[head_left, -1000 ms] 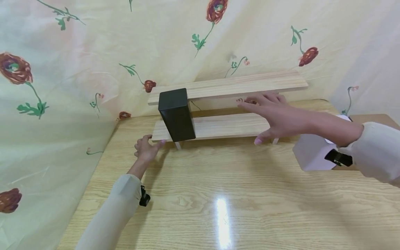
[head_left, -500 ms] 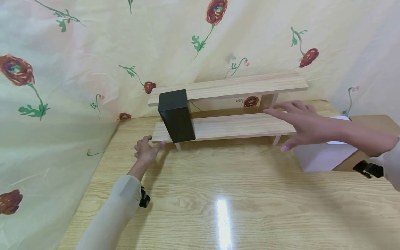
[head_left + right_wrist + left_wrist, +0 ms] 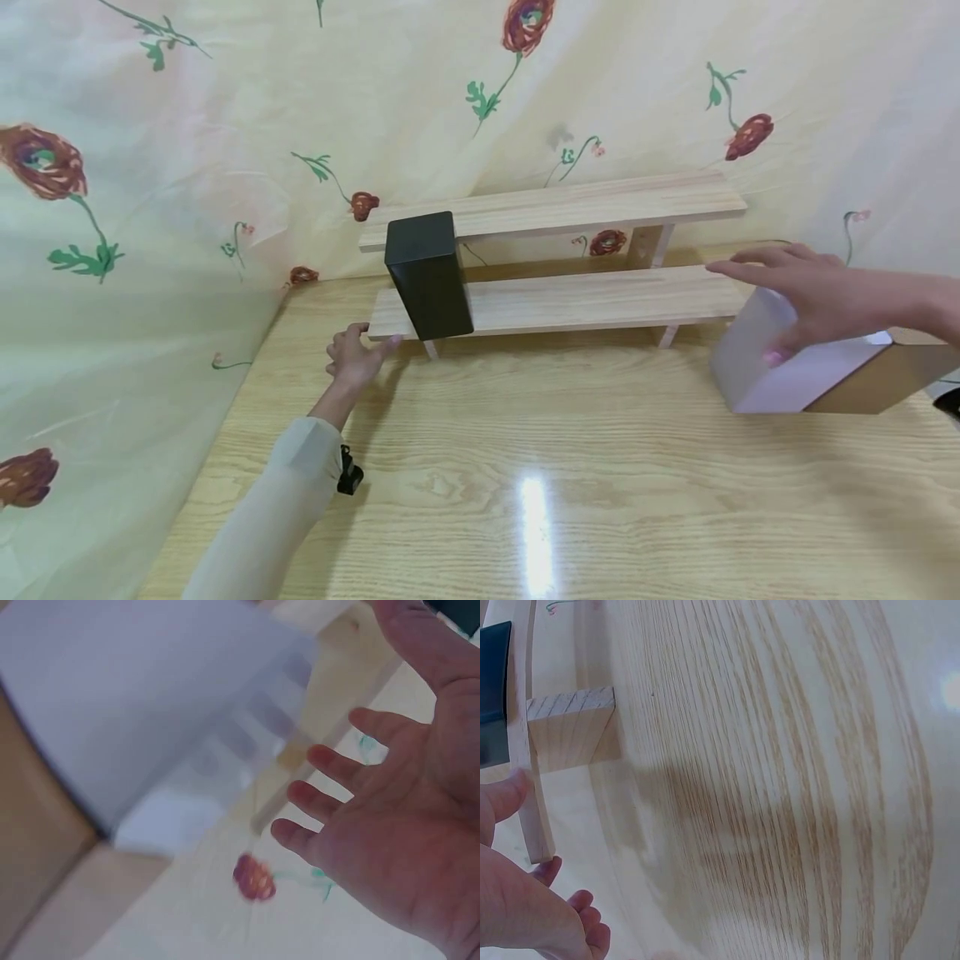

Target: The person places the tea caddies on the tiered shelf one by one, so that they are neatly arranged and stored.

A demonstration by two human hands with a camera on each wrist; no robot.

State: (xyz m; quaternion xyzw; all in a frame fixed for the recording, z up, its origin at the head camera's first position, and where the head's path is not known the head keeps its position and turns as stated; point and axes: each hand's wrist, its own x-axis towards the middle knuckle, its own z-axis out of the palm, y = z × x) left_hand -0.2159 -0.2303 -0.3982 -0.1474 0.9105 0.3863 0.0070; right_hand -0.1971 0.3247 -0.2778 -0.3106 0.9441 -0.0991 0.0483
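Note:
At the left end of a two-tier wooden shelf, my left hand pinches the lower board. In the left wrist view the thumb lies against one face of that board, with a fingertip at its end. A tall black box stands upright on the lower board, close to this hand. My right hand holds nothing; its fingers are spread above a white box to the right of the shelf. The right wrist view shows the palm beside the white box's glossy face.
A brown box sits against the right side of the white one. The upper board runs above and behind the lower one. Flower-printed cloth hangs at the back and sides of the wooden table.
My right hand has moved right, from in front of the shelf to over the white box. The left hand keeps its place on the shelf end, and the black box has not moved.

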